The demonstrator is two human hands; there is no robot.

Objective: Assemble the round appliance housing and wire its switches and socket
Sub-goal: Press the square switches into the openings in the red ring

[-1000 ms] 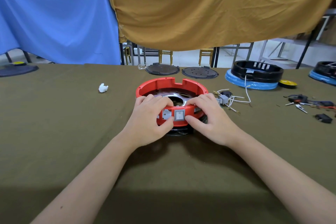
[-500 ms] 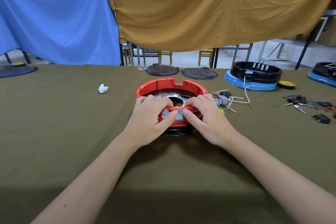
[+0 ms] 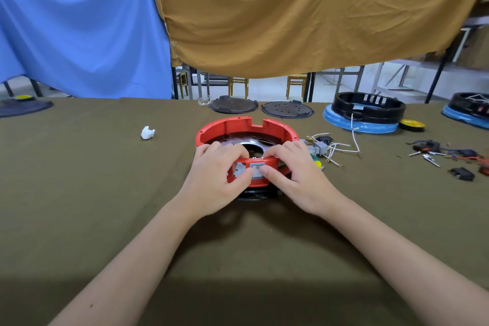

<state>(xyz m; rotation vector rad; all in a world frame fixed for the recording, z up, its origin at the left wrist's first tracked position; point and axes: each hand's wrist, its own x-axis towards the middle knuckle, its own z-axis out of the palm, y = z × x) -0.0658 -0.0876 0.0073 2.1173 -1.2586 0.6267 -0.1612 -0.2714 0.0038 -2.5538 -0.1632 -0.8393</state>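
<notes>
1. Your red housing [image 3: 247,130] sits on the table [image 3: 105,206] straight in front of you, near the middle, open side up, on a dark base that shows under its near edge. The grey switch [image 3: 258,166] sits in the near wall, facing you.

2. Both hands are clamped on that near wall. Your left hand [image 3: 214,180] has its fingers curled over the rim into the ring and its thumb on the outer face just left of the switch; your right hand [image 3: 293,174] mirrors it, with the thumb tip on the switch face.

3. The step in hand looks like seating the switch in its cut-out — so press with the thumbs square to the wall, and let the fingers inside give the counter-force. Push evenly on both ends of the switch, so it does not go in crooked.

4. Whether its clips have caught cannot be told from here; check that the bezel lies flush all round before you let go.

5. Keep the housing flat on its base while you press — a tilt would let it slide away from you on the cloth.

6. Orientation: the ring has no real long axis, being round; its axis stands upright. The notch in the rim points away from you, the switch points toward you, and the switch's longer side appears to run along the wall, left to right.

7. The loose wires [image 3: 336,147] lie just beside the housing on your right, within reach for the wiring to come.
</notes>
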